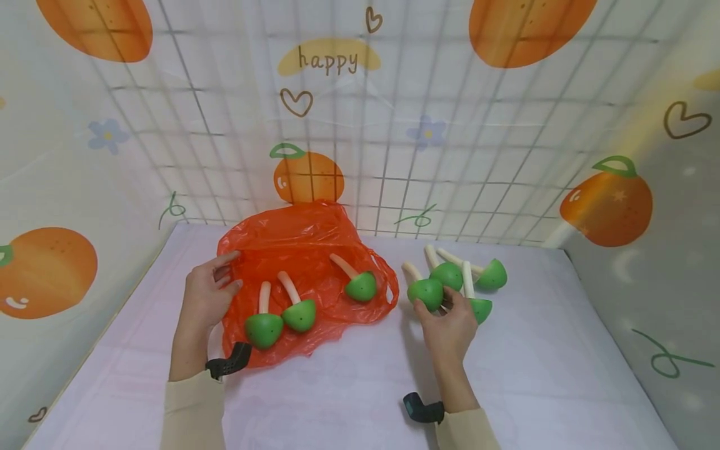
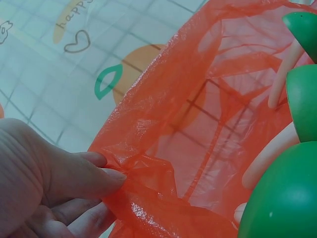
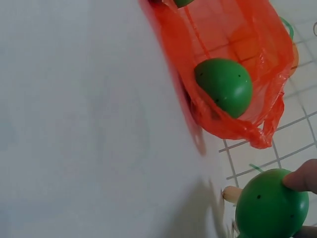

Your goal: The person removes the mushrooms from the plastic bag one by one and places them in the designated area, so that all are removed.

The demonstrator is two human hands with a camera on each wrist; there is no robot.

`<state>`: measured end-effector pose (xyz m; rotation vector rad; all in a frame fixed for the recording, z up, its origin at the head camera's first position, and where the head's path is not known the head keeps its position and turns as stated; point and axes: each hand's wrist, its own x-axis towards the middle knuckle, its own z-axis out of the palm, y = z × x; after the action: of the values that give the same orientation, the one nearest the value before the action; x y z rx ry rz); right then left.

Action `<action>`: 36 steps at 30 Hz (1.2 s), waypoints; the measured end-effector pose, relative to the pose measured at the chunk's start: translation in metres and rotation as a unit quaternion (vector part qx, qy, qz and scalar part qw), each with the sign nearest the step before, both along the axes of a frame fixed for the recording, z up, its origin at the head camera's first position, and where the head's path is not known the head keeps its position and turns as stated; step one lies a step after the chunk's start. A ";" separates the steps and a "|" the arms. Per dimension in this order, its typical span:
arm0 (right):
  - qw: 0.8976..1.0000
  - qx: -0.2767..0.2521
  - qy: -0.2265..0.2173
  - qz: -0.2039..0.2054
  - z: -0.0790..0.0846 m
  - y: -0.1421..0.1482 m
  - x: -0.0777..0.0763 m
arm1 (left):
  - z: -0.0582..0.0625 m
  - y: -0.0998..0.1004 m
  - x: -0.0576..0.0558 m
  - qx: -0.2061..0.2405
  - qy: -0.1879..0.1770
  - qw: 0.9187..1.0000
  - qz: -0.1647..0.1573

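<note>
In the head view a red plastic bag [image 1: 304, 250] lies spread on the table's left half. My left hand [image 1: 207, 294] pinches the bag's left edge; the left wrist view shows thumb and fingers on the thin red film [image 2: 143, 178]. Three green-capped toy mushrooms with pale stems lie on or in the bag: a left one [image 1: 264, 330], a middle one [image 1: 299, 315] and a right one [image 1: 360, 286]. My right hand [image 1: 450, 325] grips a green toy mushroom [image 1: 424, 294] by its cap, its stem pointing away from me.
Beside the right hand lie three more toy mushrooms: one behind [image 1: 447, 276], one at the far right [image 1: 492, 275] and one partly hidden by the hand [image 1: 481, 310]. A printed cloth over a wire grid [image 1: 360, 137] stands behind the white table [image 1: 337, 400].
</note>
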<state>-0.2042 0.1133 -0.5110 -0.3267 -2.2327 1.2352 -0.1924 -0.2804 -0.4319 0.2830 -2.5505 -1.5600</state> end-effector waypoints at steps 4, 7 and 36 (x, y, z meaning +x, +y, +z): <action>1.000 0.007 -0.005 -0.005 -0.005 0.002 0.000 | 0.000 0.001 0.001 0.001 -0.001 1.000 0.000; 1.000 0.018 -0.004 -0.009 -0.008 0.004 0.000 | 0.000 0.001 0.002 0.000 -0.002 1.000 0.000; 0.998 0.056 0.026 -0.033 0.006 0.004 0.009 | -0.001 0.000 -0.001 0.005 0.008 1.000 -0.012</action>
<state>-0.1950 0.1171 -0.5052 -0.3172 -2.2179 1.0671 -0.1931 -0.2800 -0.4327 0.2405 -2.5444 -1.5772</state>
